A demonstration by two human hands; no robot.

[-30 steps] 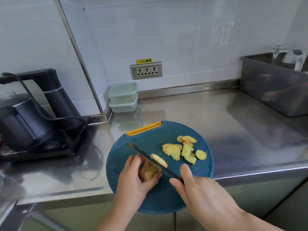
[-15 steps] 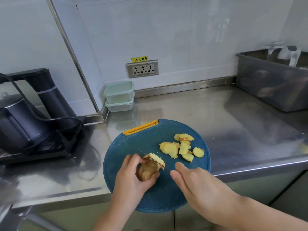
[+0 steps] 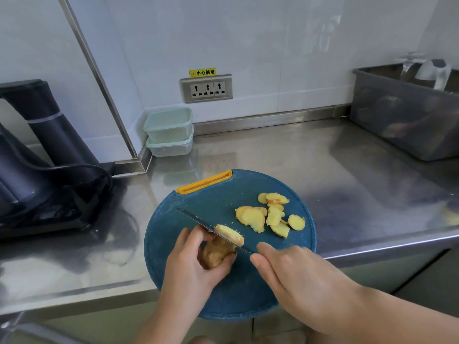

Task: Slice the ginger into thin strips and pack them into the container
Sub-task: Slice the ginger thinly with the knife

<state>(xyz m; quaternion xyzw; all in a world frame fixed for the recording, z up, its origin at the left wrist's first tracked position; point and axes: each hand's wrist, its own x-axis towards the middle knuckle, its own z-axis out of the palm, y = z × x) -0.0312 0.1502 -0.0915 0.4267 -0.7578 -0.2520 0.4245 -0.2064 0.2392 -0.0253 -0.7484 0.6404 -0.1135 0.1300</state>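
Your left hand [image 3: 196, 264] curls its fingers [image 3: 190, 235] round the ginger [image 3: 218, 252] on the blue board [image 3: 169, 244]. It looks firm, knobbly and light (the cut face is probably slick), so hold the uncut end, back from the knife [image 3: 198, 222] your right hand [image 3: 293, 276] grips.
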